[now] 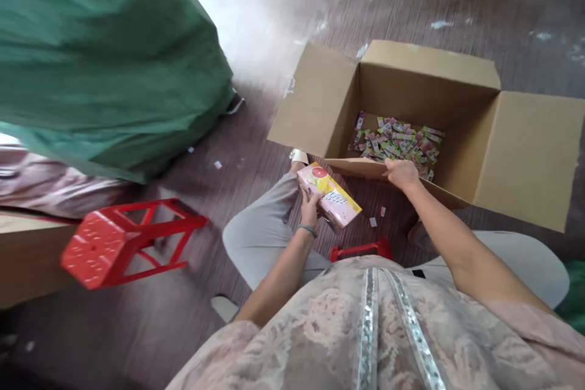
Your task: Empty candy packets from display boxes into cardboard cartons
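In the head view my left hand [310, 207] grips a small pink and yellow printed box [337, 198] with a grapefruit picture, held tilted over my lap. My right hand [402, 173] is closed on the near edge of a large open cardboard box [414, 82], at its near flap. Inside that carton many small pink and green packets [402, 141] lie loose on the bottom. The printed box is just left of the carton's near side. The underside of the printed box and some fingertips are hidden.
A red plastic stool [132, 237] lies tipped over on the floor at left. A green cloth cover [114, 61] fills the upper left. Part of another red stool [361, 248] shows between my legs. Small scraps [373, 222] lie on the dark floor.
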Available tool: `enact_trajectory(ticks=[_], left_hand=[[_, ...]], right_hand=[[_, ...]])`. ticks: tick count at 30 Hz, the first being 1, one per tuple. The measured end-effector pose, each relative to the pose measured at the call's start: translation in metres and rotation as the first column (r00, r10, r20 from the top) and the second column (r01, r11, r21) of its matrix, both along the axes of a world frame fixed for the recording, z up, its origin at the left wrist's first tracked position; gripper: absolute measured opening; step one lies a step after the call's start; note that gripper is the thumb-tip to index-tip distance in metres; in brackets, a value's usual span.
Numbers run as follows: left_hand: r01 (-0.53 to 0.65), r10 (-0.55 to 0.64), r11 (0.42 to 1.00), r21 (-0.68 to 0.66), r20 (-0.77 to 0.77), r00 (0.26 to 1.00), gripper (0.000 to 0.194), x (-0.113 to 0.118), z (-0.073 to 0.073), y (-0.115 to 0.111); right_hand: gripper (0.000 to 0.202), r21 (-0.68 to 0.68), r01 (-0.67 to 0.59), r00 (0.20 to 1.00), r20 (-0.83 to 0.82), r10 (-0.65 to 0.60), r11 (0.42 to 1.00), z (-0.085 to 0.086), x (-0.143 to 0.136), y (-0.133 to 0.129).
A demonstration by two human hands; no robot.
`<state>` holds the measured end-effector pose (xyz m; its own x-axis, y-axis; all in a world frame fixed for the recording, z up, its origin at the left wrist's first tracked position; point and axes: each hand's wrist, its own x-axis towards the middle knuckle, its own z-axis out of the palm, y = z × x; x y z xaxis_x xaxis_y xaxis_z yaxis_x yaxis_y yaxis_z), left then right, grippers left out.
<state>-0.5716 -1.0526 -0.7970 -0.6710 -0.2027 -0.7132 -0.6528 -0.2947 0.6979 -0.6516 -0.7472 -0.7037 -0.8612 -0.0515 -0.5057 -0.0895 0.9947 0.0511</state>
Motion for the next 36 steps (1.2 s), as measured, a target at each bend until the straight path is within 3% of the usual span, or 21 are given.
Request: enact_trajectory(ticks=[3, 6, 9, 12, 16, 19, 21, 22, 24, 26, 28, 30, 32, 36], left_hand=[[-0.082, 0.105, 0.988, 0.128, -0.187, 0.977, 0.081, 0.017, 0.051, -0.01], [-0.035, 0.111, 0.974, 0.223, -0.337, 0.935, 0.07, 0.025, 0.092, -0.011], [0.093, 0.014, 0.969, 0.23, -0.427, 0.904, 0.069, 0.023, 0.118, -0.003], [0.217, -0.088, 0.949, 0.229, -0.469, 0.879, 0.067, 0.016, 0.132, 0.012], [0.325, -0.186, 0.911, 0.254, -0.451, 0.873, 0.067, 0.003, 0.145, 0.041], [0.395, -0.258, 0.895, 0.207, -0.483, 0.837, 0.071, -0.003, 0.151, 0.06], [0.443, -0.312, 0.881, 0.166, -0.499, 0.808, 0.075, -0.005, 0.151, 0.069], [0.47, -0.347, 0.87, 0.147, -0.494, 0.797, 0.076, -0.005, 0.15, 0.073], [0.522, -0.417, 0.845, 0.112, -0.472, 0.776, 0.078, -0.005, 0.143, 0.076], [0.552, -0.464, 0.83, 0.078, -0.453, 0.761, 0.079, -0.006, 0.135, 0.077], [0.553, -0.475, 0.831, 0.063, -0.439, 0.763, 0.078, -0.007, 0.128, 0.074], [0.567, -0.49, 0.821, 0.061, -0.433, 0.756, 0.076, -0.007, 0.124, 0.07], [0.585, -0.509, 0.809, 0.053, -0.435, 0.743, 0.074, -0.007, 0.124, 0.067], [0.538, -0.491, 0.843, 0.014, -0.388, 0.78, 0.064, -0.007, 0.123, 0.067]], right_hand=[[0.036, -0.037, 0.018, 1.0, 0.0, -0.018, 0.999, 0.001, 0.01, -0.007], [0.034, -0.085, 0.04, 0.999, -0.013, -0.041, 0.996, 0.005, 0.03, -0.018], [0.034, -0.122, 0.075, 0.996, -0.03, -0.079, 0.99, 0.008, 0.059, -0.029], [0.029, -0.162, 0.105, 0.992, -0.047, -0.114, 0.981, 0.009, 0.095, -0.036], [0.019, -0.25, 0.116, 0.983, -0.108, -0.147, 0.961, 0.016, 0.132, -0.037], [0.03, -0.308, 0.138, 0.957, -0.203, -0.207, 0.941, 0.036, 0.148, -0.029], [0.039, -0.348, 0.14, 0.896, -0.354, -0.269, 0.927, 0.053, 0.156, -0.025], [0.04, -0.376, 0.083, 0.852, -0.454, -0.261, 0.923, 0.061, 0.159, -0.025], [0.039, -0.386, -0.165, 0.774, -0.621, -0.124, 0.908, 0.072, 0.164, -0.028], [0.047, -0.331, -0.403, 0.74, -0.667, 0.091, 0.853, 0.076, 0.165, -0.036], [0.057, -0.282, -0.463, 0.769, -0.599, 0.223, 0.84, 0.078, 0.161, -0.046], [0.061, -0.228, -0.46, 0.787, -0.552, 0.275, 0.858, 0.08, 0.154, -0.054], [0.06, -0.153, -0.508, 0.759, -0.545, 0.356, 0.848, 0.084, 0.147, -0.06], [0.034, -0.07, -0.617, 0.696, -0.514, 0.502, 0.784, 0.094, 0.139, -0.061]])
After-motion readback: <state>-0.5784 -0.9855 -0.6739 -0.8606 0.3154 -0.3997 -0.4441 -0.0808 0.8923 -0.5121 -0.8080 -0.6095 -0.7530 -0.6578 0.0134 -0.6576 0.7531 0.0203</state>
